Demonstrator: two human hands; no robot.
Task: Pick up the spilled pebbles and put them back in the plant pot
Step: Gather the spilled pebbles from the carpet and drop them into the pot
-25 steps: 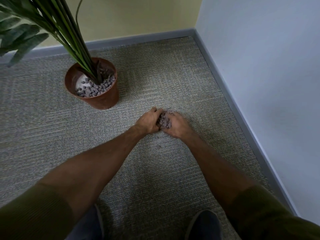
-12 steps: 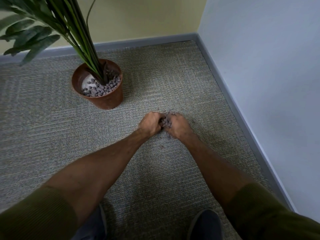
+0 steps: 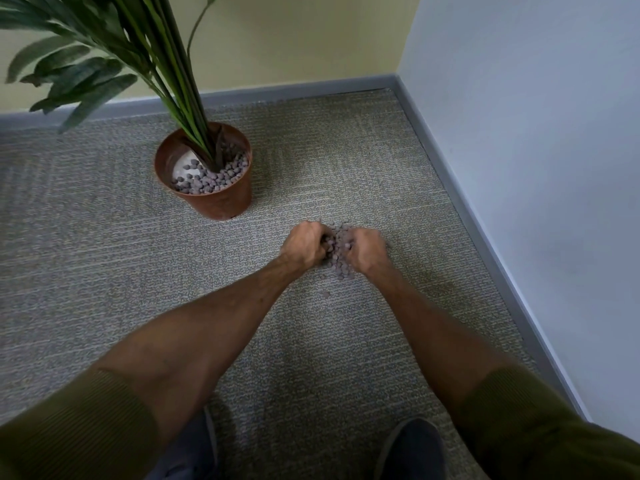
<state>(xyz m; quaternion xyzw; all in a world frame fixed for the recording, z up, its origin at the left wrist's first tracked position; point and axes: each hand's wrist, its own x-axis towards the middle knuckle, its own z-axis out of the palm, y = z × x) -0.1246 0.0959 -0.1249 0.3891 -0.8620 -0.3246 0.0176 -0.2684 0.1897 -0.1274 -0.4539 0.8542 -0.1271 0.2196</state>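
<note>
A heap of small grey-brown pebbles (image 3: 340, 251) lies on the carpet between my two hands. My left hand (image 3: 303, 243) curls against the heap's left side, fingers bent into the pebbles. My right hand (image 3: 367, 250) presses in from the right, fingers curled around pebbles too. A few loose pebbles lie just in front of the heap. The brown plant pot (image 3: 221, 199) stands upright to the far left of the hands, partly filled with the same pebbles around green stems.
The grey carpet (image 3: 104, 254) runs to a corner with a grey skirting board (image 3: 485, 244) along the blue wall at right and the yellow wall behind. Long green leaves (image 3: 79, 77) hang above the pot. My dark shoes (image 3: 412, 448) show at the bottom.
Both hands have stayed on the heap, squeezing the pebbles together. My head has tilted, so the pot and hands sit a little further right and lower in view.
</note>
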